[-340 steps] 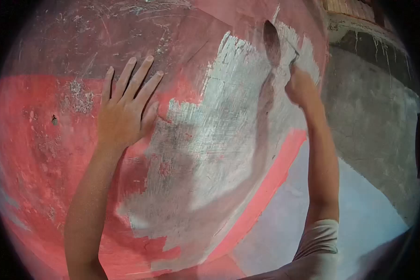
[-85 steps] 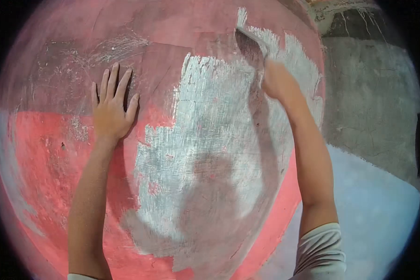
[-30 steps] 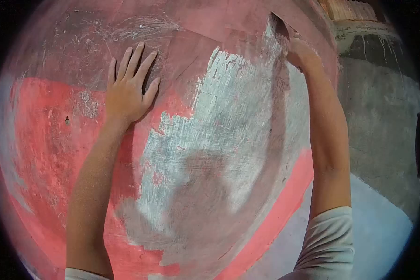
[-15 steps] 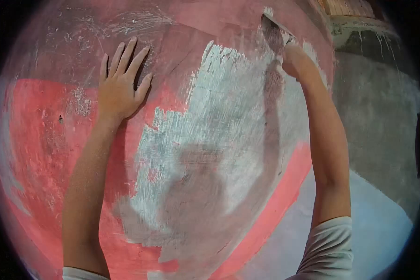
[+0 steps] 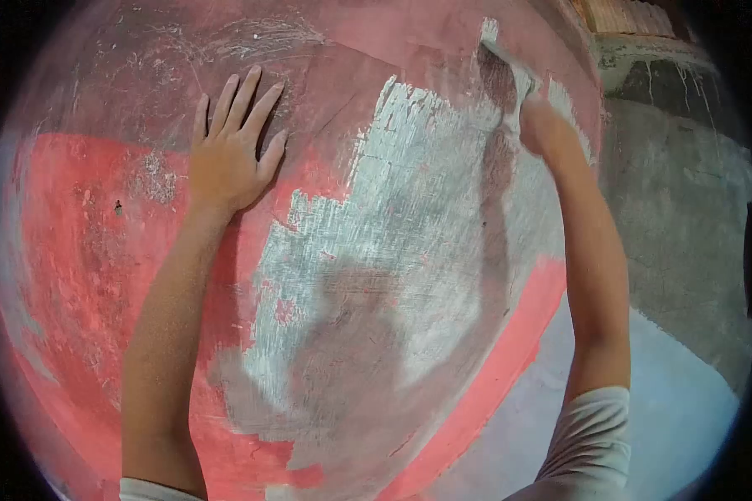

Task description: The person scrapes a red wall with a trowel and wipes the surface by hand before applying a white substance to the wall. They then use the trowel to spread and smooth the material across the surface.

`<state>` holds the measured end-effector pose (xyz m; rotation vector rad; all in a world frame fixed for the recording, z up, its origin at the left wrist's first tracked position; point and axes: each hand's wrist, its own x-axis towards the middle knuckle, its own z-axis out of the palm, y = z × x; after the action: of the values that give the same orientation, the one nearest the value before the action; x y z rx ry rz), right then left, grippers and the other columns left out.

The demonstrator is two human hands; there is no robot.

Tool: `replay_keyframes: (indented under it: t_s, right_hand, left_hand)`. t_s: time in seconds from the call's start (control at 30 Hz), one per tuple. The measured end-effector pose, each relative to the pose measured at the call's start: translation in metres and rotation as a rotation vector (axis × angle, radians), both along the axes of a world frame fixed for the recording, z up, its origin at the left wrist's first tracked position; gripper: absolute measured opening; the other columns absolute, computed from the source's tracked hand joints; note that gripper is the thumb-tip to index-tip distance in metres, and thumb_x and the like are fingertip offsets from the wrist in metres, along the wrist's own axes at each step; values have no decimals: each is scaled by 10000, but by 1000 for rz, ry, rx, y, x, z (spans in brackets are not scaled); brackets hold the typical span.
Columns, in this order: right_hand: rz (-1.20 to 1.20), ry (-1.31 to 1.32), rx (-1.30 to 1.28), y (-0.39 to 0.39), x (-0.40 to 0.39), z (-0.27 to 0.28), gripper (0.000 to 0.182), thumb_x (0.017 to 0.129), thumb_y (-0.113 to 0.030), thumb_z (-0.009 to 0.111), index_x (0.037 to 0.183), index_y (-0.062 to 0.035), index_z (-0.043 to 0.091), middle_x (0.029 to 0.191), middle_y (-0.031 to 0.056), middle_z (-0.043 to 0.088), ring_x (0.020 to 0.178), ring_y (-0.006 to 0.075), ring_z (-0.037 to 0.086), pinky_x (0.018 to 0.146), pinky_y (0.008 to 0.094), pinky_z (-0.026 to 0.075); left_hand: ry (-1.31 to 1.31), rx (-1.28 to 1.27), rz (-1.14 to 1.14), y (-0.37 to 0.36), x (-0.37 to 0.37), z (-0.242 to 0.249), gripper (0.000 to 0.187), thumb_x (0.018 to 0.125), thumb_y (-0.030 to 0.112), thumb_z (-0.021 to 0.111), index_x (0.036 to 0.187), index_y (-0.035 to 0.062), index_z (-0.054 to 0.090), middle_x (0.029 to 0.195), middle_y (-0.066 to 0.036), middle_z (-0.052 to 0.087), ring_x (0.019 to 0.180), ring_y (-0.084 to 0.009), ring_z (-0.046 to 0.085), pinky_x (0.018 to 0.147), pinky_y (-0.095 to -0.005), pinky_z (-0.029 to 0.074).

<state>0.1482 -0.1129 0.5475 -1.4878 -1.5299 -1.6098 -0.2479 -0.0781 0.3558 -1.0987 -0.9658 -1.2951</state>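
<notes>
My left hand (image 5: 230, 163) lies flat on the painted wall (image 5: 393, 217), fingers spread, where the dull dark red meets brighter pink-red. Up at the right, my right hand (image 5: 545, 125) is closed around a scraper (image 5: 514, 67), its grip hidden by my fingers. The wide thin blade leans against the wall with its edge toward the upper left. Around and below it is a large pale grey-white patch (image 5: 393, 167) with ragged, streaky edges. Shadows of my head and right arm fall across this patch.
A pink-red band (image 5: 493, 376) curves along the lower right, beside a pale bluish area (image 5: 668, 384). Farther right stands a dark grey wall section (image 5: 676, 192) below a ledge (image 5: 660, 50). A small dark hole (image 5: 118, 207) marks the red area at left.
My right hand and the scraper have moved slightly down and right, and the blade's angle has turned. The whole view has shifted a little; my left hand stays flat on the wall.
</notes>
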Motion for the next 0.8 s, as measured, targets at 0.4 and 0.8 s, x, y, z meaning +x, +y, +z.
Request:
replay_keyframes:
  t_s: [0.4,0.8]
  right_hand:
    - [170,-22,110,37,26,-1,198,824,2,559,932,135,659,988,321,691,946,438,706,745,494,577]
    - [335,52,-11,42,30,-1,463,829,44,463,1287,99,422,848,298,654,770,393,696,475,492,538]
  left_hand:
    - [-4,-15,-2,1,-1,-1,592,967,391,534,1537,268,433,1654,-18,311,1525,-275,274,1252,-507,149]
    - [13,-31,-35,-1,-3,-1,597,955,375,548,1528,249,443,1647,-28,324,1511,-285,298,1240,-516,172]
